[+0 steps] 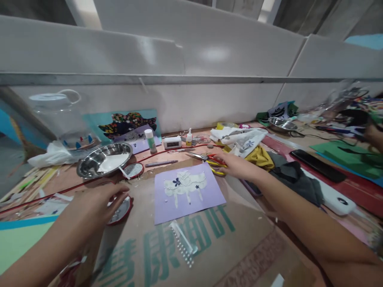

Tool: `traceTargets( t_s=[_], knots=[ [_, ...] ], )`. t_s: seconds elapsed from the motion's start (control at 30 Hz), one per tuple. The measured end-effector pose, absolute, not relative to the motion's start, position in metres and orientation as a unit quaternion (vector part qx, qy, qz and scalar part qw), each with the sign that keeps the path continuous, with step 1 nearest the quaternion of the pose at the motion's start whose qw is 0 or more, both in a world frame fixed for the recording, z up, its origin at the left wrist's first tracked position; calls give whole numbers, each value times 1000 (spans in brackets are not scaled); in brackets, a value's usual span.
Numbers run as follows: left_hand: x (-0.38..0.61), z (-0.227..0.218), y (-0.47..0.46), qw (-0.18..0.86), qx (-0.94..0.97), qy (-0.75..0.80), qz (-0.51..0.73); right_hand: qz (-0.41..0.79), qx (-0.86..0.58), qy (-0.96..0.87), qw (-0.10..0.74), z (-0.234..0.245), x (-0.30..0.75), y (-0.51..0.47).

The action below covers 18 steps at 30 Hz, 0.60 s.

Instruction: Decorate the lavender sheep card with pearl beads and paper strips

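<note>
My left hand (97, 199) rests over a small round red-rimmed lid (121, 210) on the cardboard sheet (239, 247), fingers curled loosely on its rim. My right hand (231, 162) reaches out flat to the scissors (209, 158) with red and yellow handles, fingers laid on the handles. Between the hands lies a purple card (187, 193) with a white beaded shape and small blue flowers. A clear strip of pearl beads (184, 241) lies just below the card.
A steel bowl (104, 159) and a second red-rimmed lid (133, 170) sit behind my left hand. Glue bottles (150, 140), a small white clock (172, 142), a purple pen (161, 163), fabric scraps (248, 143), dark cloth (295, 175) and a black phone (318, 165) lie around. Another person's hand (375, 135) shows at the far right.
</note>
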State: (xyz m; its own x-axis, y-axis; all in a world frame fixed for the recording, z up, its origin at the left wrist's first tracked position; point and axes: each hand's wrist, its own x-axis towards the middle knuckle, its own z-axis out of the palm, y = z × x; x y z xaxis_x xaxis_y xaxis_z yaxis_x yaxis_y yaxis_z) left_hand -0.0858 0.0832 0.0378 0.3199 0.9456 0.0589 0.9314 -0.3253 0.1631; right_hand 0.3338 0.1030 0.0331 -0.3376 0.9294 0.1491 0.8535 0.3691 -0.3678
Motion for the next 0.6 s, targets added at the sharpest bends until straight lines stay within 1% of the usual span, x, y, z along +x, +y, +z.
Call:
traceTargets(
  t_s=[0.1, 0.2, 0.3, 0.37, 0.47, 0.6],
  knots=[
    [-82, 40, 81, 45, 812, 582, -1, 125, -528, -819, 186, 22, 343, 112],
    [-78, 42, 81, 47, 806, 590, -20, 146, -522, -818, 195, 22, 345, 114],
    [-78, 44, 81, 60, 803, 593, -19, 150, -585, -774, 191, 37, 356, 113],
    [-81, 45, 81, 62, 802, 593, -18, 132, -629, -736, 214, 53, 365, 109],
    [-85, 45, 79, 59, 807, 587, -10, 112, -633, -725, 247, 75, 372, 99],
    [-84, 42, 80, 44, 813, 581, -3, 88, -626, -735, 243, 87, 370, 88]
  ],
)
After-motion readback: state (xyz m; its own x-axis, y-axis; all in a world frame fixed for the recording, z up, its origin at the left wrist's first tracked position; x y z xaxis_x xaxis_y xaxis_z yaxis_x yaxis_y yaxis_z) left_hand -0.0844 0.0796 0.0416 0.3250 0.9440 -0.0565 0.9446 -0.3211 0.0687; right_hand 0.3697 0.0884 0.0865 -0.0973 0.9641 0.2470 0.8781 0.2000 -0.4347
